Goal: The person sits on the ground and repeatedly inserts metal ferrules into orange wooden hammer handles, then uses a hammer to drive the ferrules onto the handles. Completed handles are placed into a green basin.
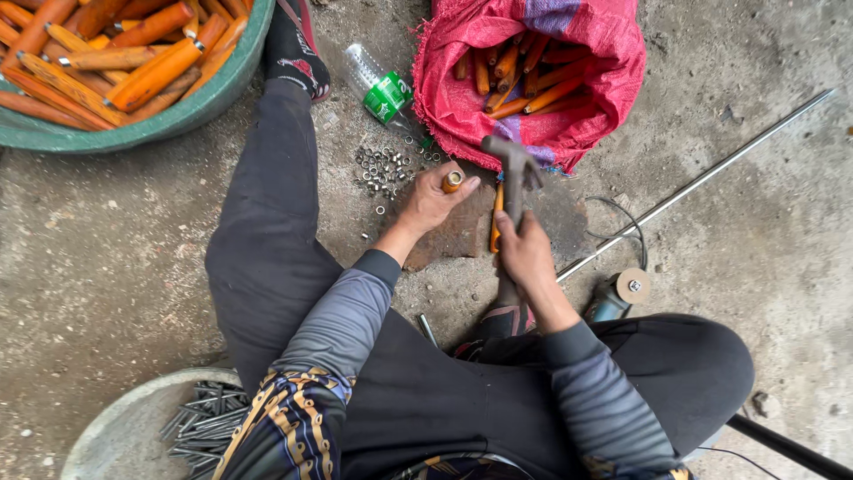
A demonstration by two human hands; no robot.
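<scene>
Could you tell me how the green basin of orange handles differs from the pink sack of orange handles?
The green basin is a rigid round tub, while the pink sack is soft woven mesh, slumped with its mouth rolled open. The basin is heaped nearly to its rim; the sack's handles lie deeper inside its opening. The basin sits far from the hands, at the upper left; the sack lies just beyond the hammer in the right hand. Both hold similar orange wooden handles.

Concrete floor (107, 267) with scattered nuts (384, 169)
</scene>
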